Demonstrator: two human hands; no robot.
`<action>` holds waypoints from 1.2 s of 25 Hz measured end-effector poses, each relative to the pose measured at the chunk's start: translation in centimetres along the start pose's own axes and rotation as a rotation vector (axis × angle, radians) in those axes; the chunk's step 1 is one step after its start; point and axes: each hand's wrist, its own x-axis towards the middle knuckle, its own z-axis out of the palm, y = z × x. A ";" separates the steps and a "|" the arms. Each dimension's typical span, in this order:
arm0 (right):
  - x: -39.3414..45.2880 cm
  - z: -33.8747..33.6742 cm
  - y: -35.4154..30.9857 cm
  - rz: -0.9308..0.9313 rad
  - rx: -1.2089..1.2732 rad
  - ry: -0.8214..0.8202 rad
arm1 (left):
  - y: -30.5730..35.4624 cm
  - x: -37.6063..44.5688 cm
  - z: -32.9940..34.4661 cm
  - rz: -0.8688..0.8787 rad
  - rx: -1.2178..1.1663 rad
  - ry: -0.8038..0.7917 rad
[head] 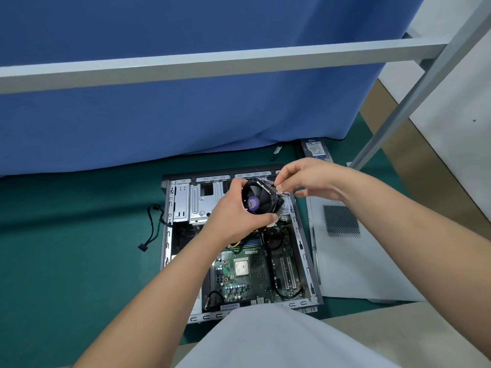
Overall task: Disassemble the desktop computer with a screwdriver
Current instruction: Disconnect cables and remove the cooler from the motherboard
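Our left hand (233, 211) fingers grasp the cooler fan (259, 201), held above the open computer case (170, 235). Our right hand (305, 179) fingers pinch a fan screw (279, 187) at its upper-right edge. Bare CPU (241, 266) sits below the fingers.

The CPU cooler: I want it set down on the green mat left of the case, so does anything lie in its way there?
The left hand holds the CPU cooler above the open case. A black cable lies on the green mat just beside the case's left wall; farther left, nothing visible is in the way.
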 end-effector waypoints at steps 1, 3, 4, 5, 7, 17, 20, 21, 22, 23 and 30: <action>-0.1 0.2 0.5 -0.004 0.060 0.003 | 0.1 0.0 0.1 0.000 -0.029 0.000; -0.6 1.1 1.7 -0.048 0.157 0.068 | 0.2 0.0 0.4 -0.013 -0.073 0.002; -0.9 1.7 2.3 -0.078 0.175 0.116 | 0.1 0.0 0.6 -0.025 -0.077 0.018; -1.4 2.4 2.8 -0.102 0.189 0.149 | 0.2 0.0 0.8 -0.037 -0.057 0.049; -2.2 3.8 4.0 -0.125 0.280 0.134 | 0.6 0.1 1.4 -0.069 0.051 0.134; -2.4 3.0 7.0 -0.184 0.550 0.195 | 0.9 2.5 1.5 -0.229 -0.317 -0.076; -1.7 1.0 7.7 -0.165 0.586 0.119 | 0.5 4.2 2.3 -0.336 -0.487 -0.169; -1.3 0.4 7.9 -0.161 0.593 0.109 | 0.6 4.6 2.8 -0.378 -0.560 -0.161; -0.9 -0.1 8.2 -0.152 0.574 0.109 | 0.8 5.1 3.5 -0.415 -0.617 -0.139; -0.6 -0.8 8.5 -0.145 0.478 0.144 | 1.1 5.6 4.2 -0.445 -0.658 -0.110; -0.1 -6.4 8.9 -0.306 -0.432 0.311 | 2.9 10.0 7.2 -0.497 -0.627 -0.025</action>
